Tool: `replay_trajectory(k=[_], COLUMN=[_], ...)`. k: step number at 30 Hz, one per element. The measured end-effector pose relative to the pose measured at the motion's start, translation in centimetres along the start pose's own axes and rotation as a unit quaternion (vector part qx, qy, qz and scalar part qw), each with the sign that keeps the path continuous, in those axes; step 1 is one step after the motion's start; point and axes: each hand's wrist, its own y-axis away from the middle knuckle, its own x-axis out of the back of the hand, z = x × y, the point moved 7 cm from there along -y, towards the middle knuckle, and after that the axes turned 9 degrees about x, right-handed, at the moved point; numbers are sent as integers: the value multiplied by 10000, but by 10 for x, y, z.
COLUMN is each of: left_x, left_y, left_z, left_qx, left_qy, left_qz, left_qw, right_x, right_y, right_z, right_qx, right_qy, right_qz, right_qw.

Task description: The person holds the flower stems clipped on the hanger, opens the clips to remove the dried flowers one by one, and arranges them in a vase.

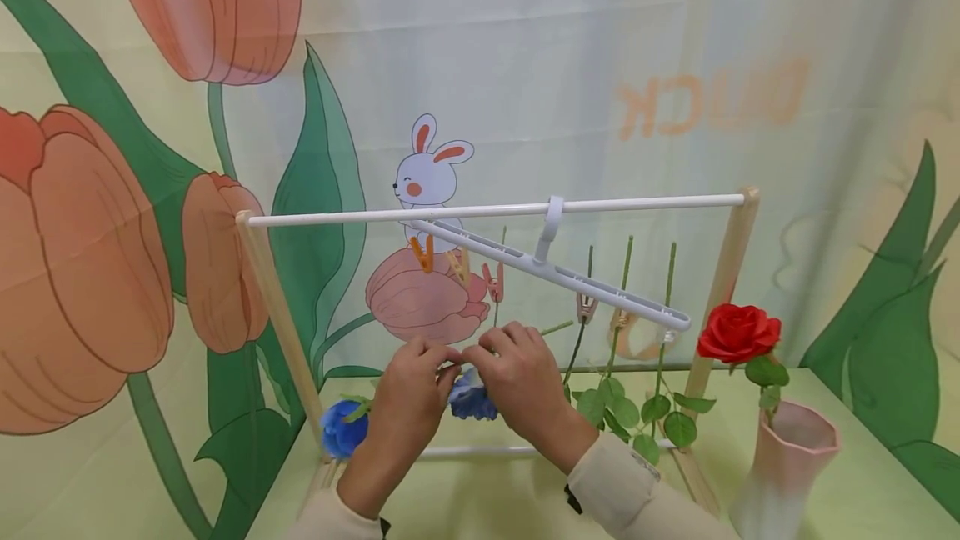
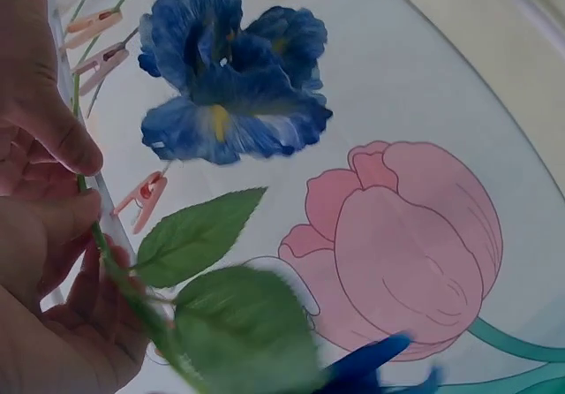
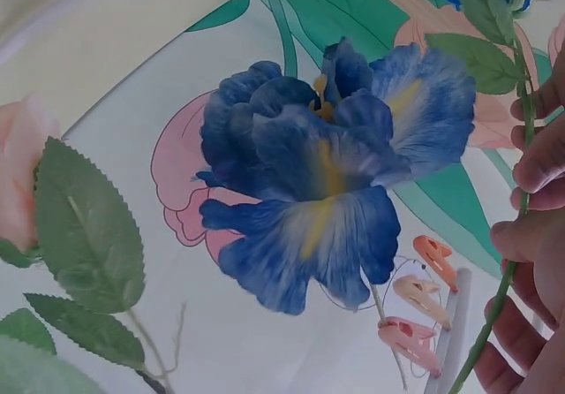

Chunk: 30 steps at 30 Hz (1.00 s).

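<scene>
My left hand point(image 1: 405, 407) and right hand point(image 1: 525, 377) meet in front of the rack, fingertips close together. Both pinch the green stem point(image 3: 500, 299) of a blue rose point(image 1: 343, 430); its bloom points left, past the left wrist. Two green leaves point(image 2: 201, 239) grow from the stem. Behind the hands, a blue iris point(image 3: 309, 169) hangs head down by its stem from a pink clip point(image 1: 492, 282) on a light grey hanger point(image 1: 577, 280). An orange clip point(image 1: 422, 254) and a beige clip point(image 1: 458, 267) hang left of it, holding nothing.
The hanger hooks over the white rod point(image 1: 322, 218) of a wooden rack and slopes down to the right. Several leafy stems point(image 1: 628, 273) hang from its right-hand clips. A pink-and-white vase point(image 1: 780, 473) with a red rose point(image 1: 738, 333) stands at the right.
</scene>
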Motion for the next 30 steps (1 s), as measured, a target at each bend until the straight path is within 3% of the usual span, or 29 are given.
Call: replay_trajectory(k=[3, 6, 9, 11, 14, 18, 22, 25, 30], left_x=[1, 6, 12, 14, 13, 3, -14, -29, -50], left_y=[1, 3, 5, 7, 8, 4, -10, -22, -40], left_z=[3, 6, 8, 10, 11, 11, 0, -8, -12], left_qx=[-99, -539, -1030, -1235, -1369, -1159, -311, 344, 857], left_qy=[240, 511, 699, 818, 868, 916, 1264, 1558, 2034], left_qz=[285, 848, 1379, 1575, 1606, 1246, 489, -34, -574], left_qw=[9993, 9936, 9826, 9763, 9736, 9811, 9903, 9872, 9736], right_x=[5, 11, 18, 23, 32, 48, 68, 83, 110], right_y=[4, 8, 13, 17, 23, 32, 43, 53, 76], right_z=[7, 18, 30, 38, 50, 68, 85, 97, 113], right_qx=[-159, -430, -708, -913, -1287, -1895, -2456, -2845, -3432], right_qy=[94, 116, 58, 36, 35, -113, -333, -391, -537], right_qz=[198, 523, 813, 960, 1121, 1361, 1597, 1734, 2047], right_qw=[9996, 9976, 9942, 9912, 9853, 9723, 9556, 9421, 9151])
